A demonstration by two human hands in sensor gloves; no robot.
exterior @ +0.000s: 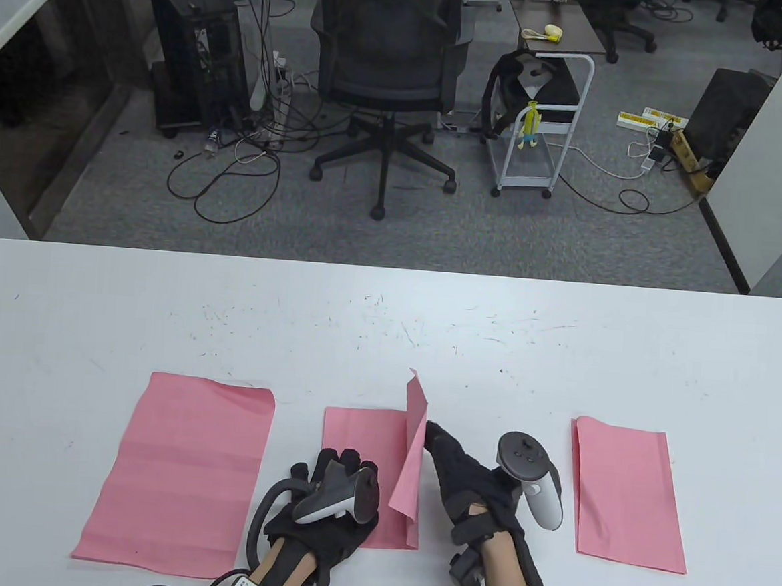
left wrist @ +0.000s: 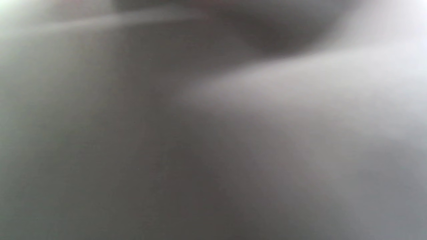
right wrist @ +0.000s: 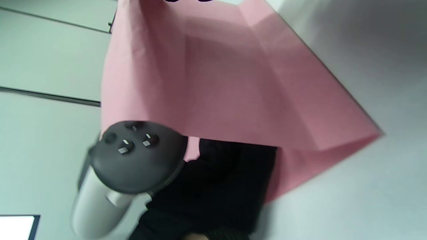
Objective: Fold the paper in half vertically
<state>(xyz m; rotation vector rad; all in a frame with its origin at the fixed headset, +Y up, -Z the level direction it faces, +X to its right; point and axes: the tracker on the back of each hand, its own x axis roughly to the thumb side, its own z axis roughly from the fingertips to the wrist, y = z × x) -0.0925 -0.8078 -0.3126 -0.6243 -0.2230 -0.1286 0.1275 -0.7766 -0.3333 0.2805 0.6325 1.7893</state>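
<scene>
The middle pink paper (exterior: 361, 431) lies on the white table (exterior: 388, 333). Its right half (exterior: 412, 455) stands up almost vertical. My right hand (exterior: 431, 435) pinches that raised half near its edge from the right. My left hand (exterior: 335, 463) rests flat, fingers spread, on the paper's left half. In the right wrist view the raised pink sheet (right wrist: 233, 83) hangs from my fingertips at the top edge, with the left hand's tracker (right wrist: 133, 156) and black glove (right wrist: 217, 186) beneath it. The left wrist view is a grey blur.
A flat unfolded pink sheet (exterior: 177, 472) lies to the left. A narrower pink sheet that looks folded in half (exterior: 628, 497) lies to the right. Beyond the table's far edge stand an office chair (exterior: 386, 72) and a white cart (exterior: 540, 116).
</scene>
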